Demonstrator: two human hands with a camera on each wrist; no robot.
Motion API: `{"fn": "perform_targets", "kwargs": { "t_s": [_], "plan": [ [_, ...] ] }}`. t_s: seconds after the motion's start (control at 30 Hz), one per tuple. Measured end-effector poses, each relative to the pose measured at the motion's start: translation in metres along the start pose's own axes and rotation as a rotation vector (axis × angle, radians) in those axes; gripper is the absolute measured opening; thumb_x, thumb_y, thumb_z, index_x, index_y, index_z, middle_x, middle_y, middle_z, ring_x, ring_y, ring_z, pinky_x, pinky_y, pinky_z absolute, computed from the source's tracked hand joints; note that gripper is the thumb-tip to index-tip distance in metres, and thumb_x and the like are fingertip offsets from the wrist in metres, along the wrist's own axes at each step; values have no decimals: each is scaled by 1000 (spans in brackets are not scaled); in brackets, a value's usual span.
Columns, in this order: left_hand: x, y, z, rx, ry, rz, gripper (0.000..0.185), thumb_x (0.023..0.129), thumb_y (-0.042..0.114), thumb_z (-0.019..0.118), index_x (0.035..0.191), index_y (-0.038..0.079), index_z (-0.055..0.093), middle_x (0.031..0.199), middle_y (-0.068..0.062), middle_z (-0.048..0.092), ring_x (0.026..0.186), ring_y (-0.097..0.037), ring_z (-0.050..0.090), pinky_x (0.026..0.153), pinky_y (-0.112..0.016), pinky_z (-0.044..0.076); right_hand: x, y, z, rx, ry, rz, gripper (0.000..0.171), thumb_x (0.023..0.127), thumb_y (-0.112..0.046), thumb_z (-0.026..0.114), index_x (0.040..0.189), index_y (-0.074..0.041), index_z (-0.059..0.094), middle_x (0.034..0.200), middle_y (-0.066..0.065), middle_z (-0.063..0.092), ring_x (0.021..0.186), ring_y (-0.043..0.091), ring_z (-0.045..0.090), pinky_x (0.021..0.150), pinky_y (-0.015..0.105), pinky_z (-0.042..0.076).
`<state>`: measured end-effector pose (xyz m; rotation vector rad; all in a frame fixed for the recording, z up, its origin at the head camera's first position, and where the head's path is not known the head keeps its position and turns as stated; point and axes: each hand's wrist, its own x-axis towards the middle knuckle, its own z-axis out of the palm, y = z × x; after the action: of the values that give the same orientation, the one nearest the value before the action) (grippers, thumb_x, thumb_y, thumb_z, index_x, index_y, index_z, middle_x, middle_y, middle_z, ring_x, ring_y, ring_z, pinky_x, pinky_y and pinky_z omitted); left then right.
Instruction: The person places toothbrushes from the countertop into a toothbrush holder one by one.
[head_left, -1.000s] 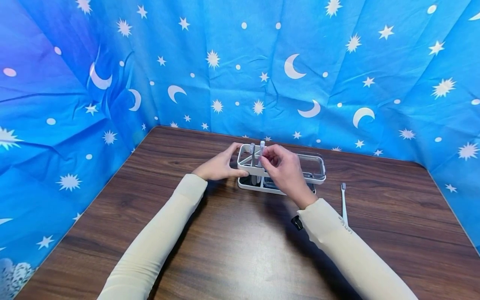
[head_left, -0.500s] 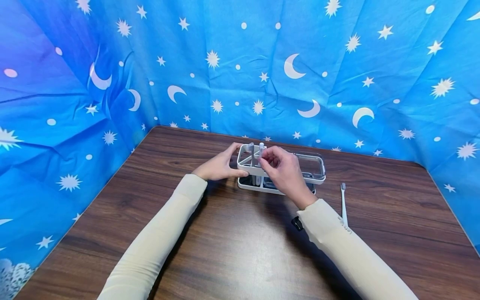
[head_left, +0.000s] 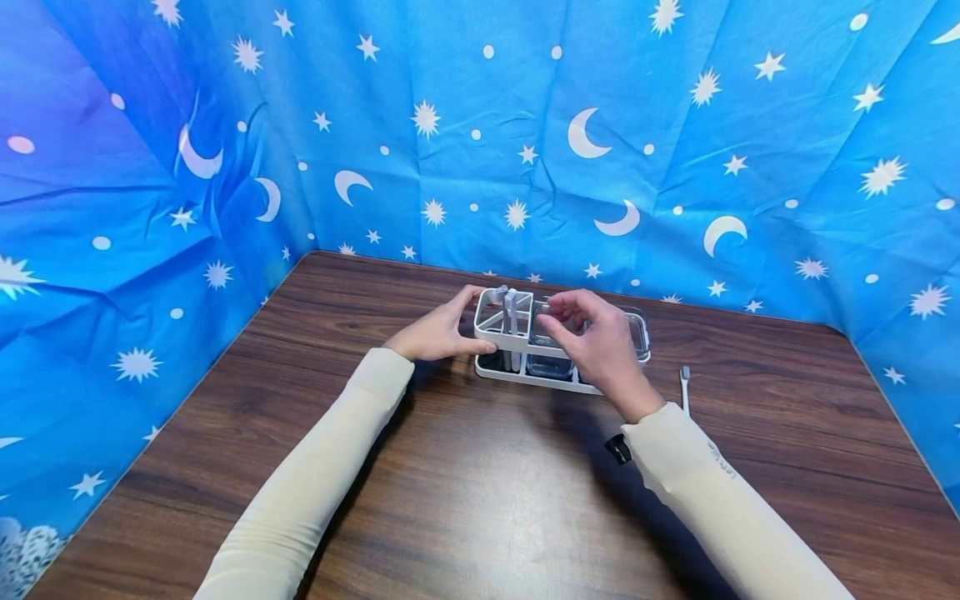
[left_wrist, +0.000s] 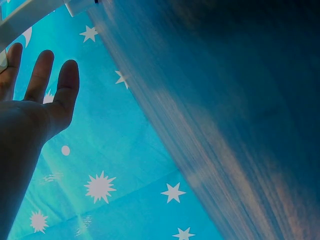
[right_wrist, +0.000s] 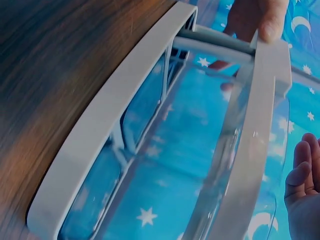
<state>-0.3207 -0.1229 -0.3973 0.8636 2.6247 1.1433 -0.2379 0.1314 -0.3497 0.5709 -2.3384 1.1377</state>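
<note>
A white toothbrush holder [head_left: 512,342] with clear cups [head_left: 550,367] stands at the back of the table. My left hand [head_left: 442,327] holds its left end, thumb on the front of the upper rim and fingers reaching behind. In the left wrist view, several fingers of the left hand [left_wrist: 37,107] are extended near the frame. Two toothbrushes [head_left: 511,310] stand in the left section; their handles [right_wrist: 215,44] show side by side in the right wrist view. Above the middle cup hovers my right hand [head_left: 596,343], fingers loosely bent, holding nothing. It appears apart from the holder in the right wrist view.
Another toothbrush [head_left: 685,388] lies on the wooden table [head_left: 465,500] to the right, its lower part hidden by the right sleeve [head_left: 720,487]. A blue cloth [head_left: 480,167] with stars and moons hangs along the table's back and left edges.
My right hand lowered the second toothbrush into the holder, let go of it and moved right. That toothbrush now leans slightly beside the first. The left hand has stayed put.
</note>
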Motion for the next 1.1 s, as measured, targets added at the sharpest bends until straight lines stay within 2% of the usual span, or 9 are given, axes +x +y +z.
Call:
{"fn": "perform_targets", "kwargs": {
  "t_s": [0.17, 0.53, 0.67, 0.77, 0.97, 1.1],
  "plan": [
    [0, 0, 1, 6, 3, -12, 84, 71, 55, 76, 137, 33, 28, 122, 0, 50, 106, -21, 52, 93, -47, 40, -3, 6, -14, -44, 23, 0, 23, 86, -23, 72, 105, -10, 67, 94, -1, 65, 73, 11, 54, 64, 29, 48],
    [1, -1, 1, 10, 1, -9, 87, 70, 61, 74, 137, 33, 28, 122, 0, 51, 106, -20, 52, 93, -47, 40, -21, 27, -54, -118, 77, 81, 25, 85, -18, 72, 108, -9, 66, 95, 1, 63, 78, 13, 52, 67, 27, 44],
    [1, -2, 1, 8, 3, -5, 86, 70, 60, 74, 137, 33, 28, 121, 1, 51, 105, -19, 52, 93, -47, 40, -25, 32, -61, -122, 91, 87, 26, 84, -16, 73, 107, -8, 66, 95, 3, 64, 79, 17, 54, 67, 27, 43],
    [1, -2, 1, 4, 6, -2, 85, 70, 59, 75, 137, 33, 29, 121, 1, 51, 106, -19, 51, 93, -46, 40, -28, 35, -65, -124, 98, 89, 25, 83, -13, 74, 107, -7, 66, 96, 3, 65, 79, 16, 54, 68, 25, 44],
    [0, -3, 2, 7, 10, -4, 85, 70, 60, 75, 136, 34, 29, 121, 2, 51, 106, -19, 51, 93, -46, 40, -34, 41, -74, -145, 109, 119, 23, 85, -18, 72, 106, -9, 66, 95, 1, 65, 78, 12, 53, 68, 19, 43],
    [0, -3, 1, 11, 10, -1, 85, 70, 60, 74, 137, 33, 28, 122, 1, 50, 107, -19, 51, 93, -47, 40, -42, 43, -79, -166, 133, 139, 24, 85, -19, 72, 107, -8, 66, 95, 2, 65, 79, 11, 52, 69, 21, 43]
  ]
}}
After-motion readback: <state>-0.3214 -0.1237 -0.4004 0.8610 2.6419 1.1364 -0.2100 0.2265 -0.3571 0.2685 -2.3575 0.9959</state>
